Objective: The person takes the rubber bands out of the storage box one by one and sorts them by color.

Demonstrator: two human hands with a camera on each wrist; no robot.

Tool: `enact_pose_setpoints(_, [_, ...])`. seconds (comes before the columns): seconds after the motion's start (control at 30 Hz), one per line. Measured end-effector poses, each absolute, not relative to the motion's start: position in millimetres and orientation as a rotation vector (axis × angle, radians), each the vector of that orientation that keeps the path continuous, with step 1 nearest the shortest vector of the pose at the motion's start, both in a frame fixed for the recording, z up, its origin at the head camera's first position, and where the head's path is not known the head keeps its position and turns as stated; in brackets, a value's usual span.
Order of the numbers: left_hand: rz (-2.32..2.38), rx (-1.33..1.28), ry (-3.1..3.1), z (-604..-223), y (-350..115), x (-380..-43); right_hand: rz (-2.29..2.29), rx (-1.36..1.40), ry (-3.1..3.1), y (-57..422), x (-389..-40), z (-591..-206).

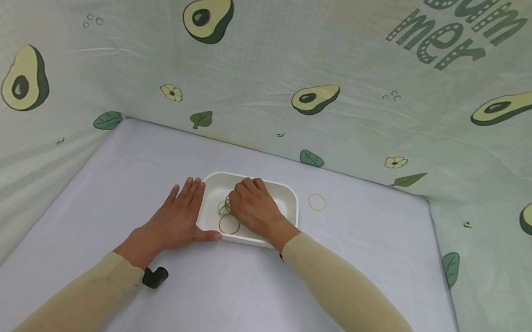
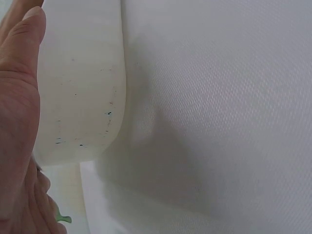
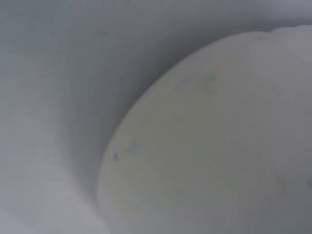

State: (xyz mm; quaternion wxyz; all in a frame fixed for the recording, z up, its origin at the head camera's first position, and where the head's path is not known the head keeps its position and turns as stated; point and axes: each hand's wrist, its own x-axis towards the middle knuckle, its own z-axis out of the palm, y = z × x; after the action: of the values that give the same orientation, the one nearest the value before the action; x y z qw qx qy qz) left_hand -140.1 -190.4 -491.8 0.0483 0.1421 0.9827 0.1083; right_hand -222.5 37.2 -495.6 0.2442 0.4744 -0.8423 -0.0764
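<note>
A white shallow tray point(image 1: 213, 180) lies on the table in the head view. My left hand point(image 1: 175, 218) rests against its left side, fingers straight, with the thumb along the near edge. The left wrist view shows that hand beside the tray's outer wall point(image 2: 80, 87). Inside the tray, the curled fingers of my right hand point(image 1: 256, 208) pinch at a small cluster of thin rubber bands; their tips are partly hidden. A red rubber band point(image 1: 228, 234) lies near the tray's front edge. The right wrist view holds only the blurred tray wall point(image 3: 204, 146).
A yellow rubber band point(image 1: 309, 199) lies on the white tabletop point(image 1: 243, 303), right of the tray. Behind and at both sides hangs a pale cloth point(image 1: 265, 42) printed with avocados and leaves. A small black device point(image 1: 155, 277) sits at the left wrist.
</note>
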Motion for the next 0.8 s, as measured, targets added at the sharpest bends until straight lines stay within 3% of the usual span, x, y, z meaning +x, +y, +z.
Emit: enact_pose_setpoints(0.8, [0.369,0.384,2.953,-488,-189,-140,-0.126,1.035,-2.354,82,-229,-486])
